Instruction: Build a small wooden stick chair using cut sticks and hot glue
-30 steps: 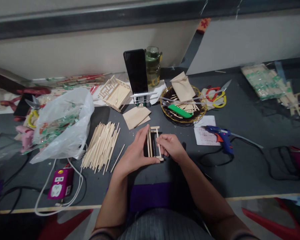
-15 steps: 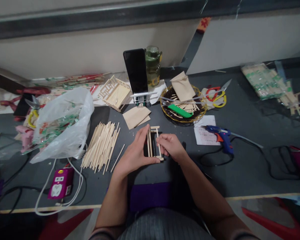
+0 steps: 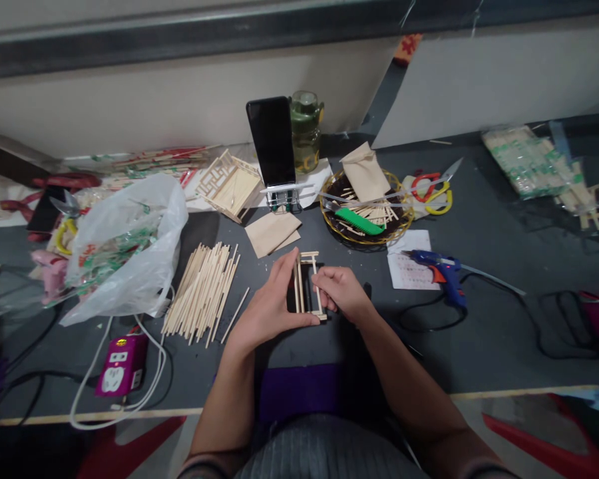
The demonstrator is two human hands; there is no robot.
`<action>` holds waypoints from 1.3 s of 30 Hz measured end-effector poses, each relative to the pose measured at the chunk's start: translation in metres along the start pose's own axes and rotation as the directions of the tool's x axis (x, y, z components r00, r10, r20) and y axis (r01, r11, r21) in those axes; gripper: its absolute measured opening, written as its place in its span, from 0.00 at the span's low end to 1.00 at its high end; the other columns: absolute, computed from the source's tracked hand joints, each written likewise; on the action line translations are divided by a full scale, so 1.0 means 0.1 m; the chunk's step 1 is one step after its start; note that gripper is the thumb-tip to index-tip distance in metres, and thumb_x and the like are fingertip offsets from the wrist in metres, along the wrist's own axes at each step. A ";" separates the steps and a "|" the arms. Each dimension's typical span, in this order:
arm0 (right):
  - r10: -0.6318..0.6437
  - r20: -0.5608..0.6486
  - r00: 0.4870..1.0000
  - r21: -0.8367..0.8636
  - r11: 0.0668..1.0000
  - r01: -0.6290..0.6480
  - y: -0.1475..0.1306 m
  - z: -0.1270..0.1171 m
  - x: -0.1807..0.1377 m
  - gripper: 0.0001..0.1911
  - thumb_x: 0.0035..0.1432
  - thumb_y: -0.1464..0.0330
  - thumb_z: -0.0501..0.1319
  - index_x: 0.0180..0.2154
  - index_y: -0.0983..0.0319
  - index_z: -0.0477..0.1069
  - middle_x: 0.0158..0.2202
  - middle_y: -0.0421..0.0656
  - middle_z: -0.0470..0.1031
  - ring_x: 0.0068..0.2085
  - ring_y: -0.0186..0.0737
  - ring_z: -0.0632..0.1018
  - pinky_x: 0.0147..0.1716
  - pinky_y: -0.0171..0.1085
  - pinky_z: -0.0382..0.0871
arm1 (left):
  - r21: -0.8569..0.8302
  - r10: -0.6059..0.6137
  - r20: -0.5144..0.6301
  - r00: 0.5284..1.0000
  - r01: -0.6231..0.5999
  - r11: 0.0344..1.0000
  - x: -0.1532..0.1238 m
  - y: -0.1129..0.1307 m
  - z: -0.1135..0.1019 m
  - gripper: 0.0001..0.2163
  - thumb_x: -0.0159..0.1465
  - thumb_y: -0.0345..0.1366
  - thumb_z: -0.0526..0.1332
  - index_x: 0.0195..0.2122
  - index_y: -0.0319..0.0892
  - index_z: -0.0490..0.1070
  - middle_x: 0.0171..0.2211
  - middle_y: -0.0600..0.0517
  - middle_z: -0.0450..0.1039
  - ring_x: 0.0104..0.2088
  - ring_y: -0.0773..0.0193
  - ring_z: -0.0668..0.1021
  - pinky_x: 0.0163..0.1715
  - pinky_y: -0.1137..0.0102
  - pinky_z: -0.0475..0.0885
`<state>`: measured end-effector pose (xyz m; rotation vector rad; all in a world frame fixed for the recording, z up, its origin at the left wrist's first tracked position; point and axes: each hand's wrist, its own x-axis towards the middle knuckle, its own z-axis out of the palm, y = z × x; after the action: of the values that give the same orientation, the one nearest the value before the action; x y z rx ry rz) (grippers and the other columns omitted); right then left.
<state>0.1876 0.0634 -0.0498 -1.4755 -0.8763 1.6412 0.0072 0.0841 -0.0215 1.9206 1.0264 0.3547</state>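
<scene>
A small open frame of wooden sticks [image 3: 300, 293] stands between my hands at the middle of the table. My left hand [image 3: 267, 307] grips it from the left, thumb at the near end and fingers at the far end. On the other side, my right hand [image 3: 340, 291] pinches the frame's right-hand stick between thumb and fingers. To the left lies a heap of loose wooden sticks [image 3: 201, 293], with one single stick [image 3: 235, 315] apart from it. A blue glue gun [image 3: 442, 271] lies to the right of my right hand, partly over a printed paper [image 3: 410, 263].
Behind are a phone [image 3: 272, 143] on a stand, a green bottle [image 3: 305, 133], a stick-built model [image 3: 229, 185] and a basket [image 3: 324, 216] holding short sticks and a green brush. Scissors [image 3: 436, 193] lie beside it. A plastic bag [image 3: 164, 206] and a purple power socket [image 3: 122, 366] are left.
</scene>
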 end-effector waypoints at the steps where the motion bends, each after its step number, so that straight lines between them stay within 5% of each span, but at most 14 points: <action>1: 0.001 -0.002 1.000 0.002 1.000 -0.001 0.00 0.00 0.00 0.16 0.48 0.57 0.62 0.19 0.61 0.66 0.10 0.34 0.65 0.11 0.26 0.60 0.10 0.26 0.51 | 0.001 -0.001 -0.001 1.000 0.001 1.000 0.00 -0.01 0.00 0.55 0.52 0.50 0.72 0.71 0.55 0.33 0.70 0.43 0.44 0.66 0.44 0.60 0.61 0.52 0.64; 24: -0.025 0.010 1.000 0.018 1.000 0.024 0.01 -0.02 0.01 0.17 0.49 0.57 0.62 0.19 0.60 0.65 0.10 0.33 0.64 0.11 0.25 0.59 0.10 0.27 0.50 | -0.005 0.002 -0.010 1.000 -0.002 1.000 0.00 -0.04 0.01 0.56 0.51 0.51 0.72 0.71 0.57 0.33 0.70 0.44 0.45 0.64 0.43 0.62 0.59 0.53 0.66; 28: -0.033 -0.003 0.999 0.046 0.998 0.033 0.03 -0.07 0.03 0.18 0.50 0.54 0.63 0.20 0.61 0.66 0.10 0.33 0.63 0.11 0.25 0.58 0.10 0.27 0.49 | -0.081 -0.003 -0.032 0.999 0.000 0.997 -0.01 -0.08 0.01 0.55 0.49 0.52 0.73 0.71 0.57 0.37 0.69 0.44 0.47 0.57 0.46 0.69 0.55 0.55 0.69; 34: -0.065 -0.111 0.992 0.093 0.993 0.076 0.05 -0.12 0.04 0.20 0.52 0.52 0.62 0.21 0.62 0.68 0.11 0.34 0.64 0.11 0.25 0.58 0.10 0.26 0.49 | -0.329 -0.099 -0.180 0.979 0.035 0.944 -0.02 -0.20 -0.02 0.35 0.64 0.46 0.63 0.69 0.52 0.48 0.67 0.41 0.54 0.40 0.63 0.76 0.38 0.67 0.73; 39: -0.144 -0.192 0.971 0.192 0.965 0.181 0.00 -0.15 0.02 0.18 0.52 0.55 0.62 0.21 0.62 0.68 0.11 0.33 0.62 0.12 0.24 0.57 0.11 0.26 0.48 | -0.406 -0.246 -0.419 0.874 0.062 0.912 -0.02 -0.34 -0.06 0.29 0.59 0.41 0.66 0.62 0.44 0.63 0.53 0.43 0.71 0.31 0.68 0.75 0.28 0.72 0.70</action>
<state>0.2028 0.0653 -0.0528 -1.3426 -0.6855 1.4115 -0.0151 0.0946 -0.0462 1.4127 1.3018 0.8845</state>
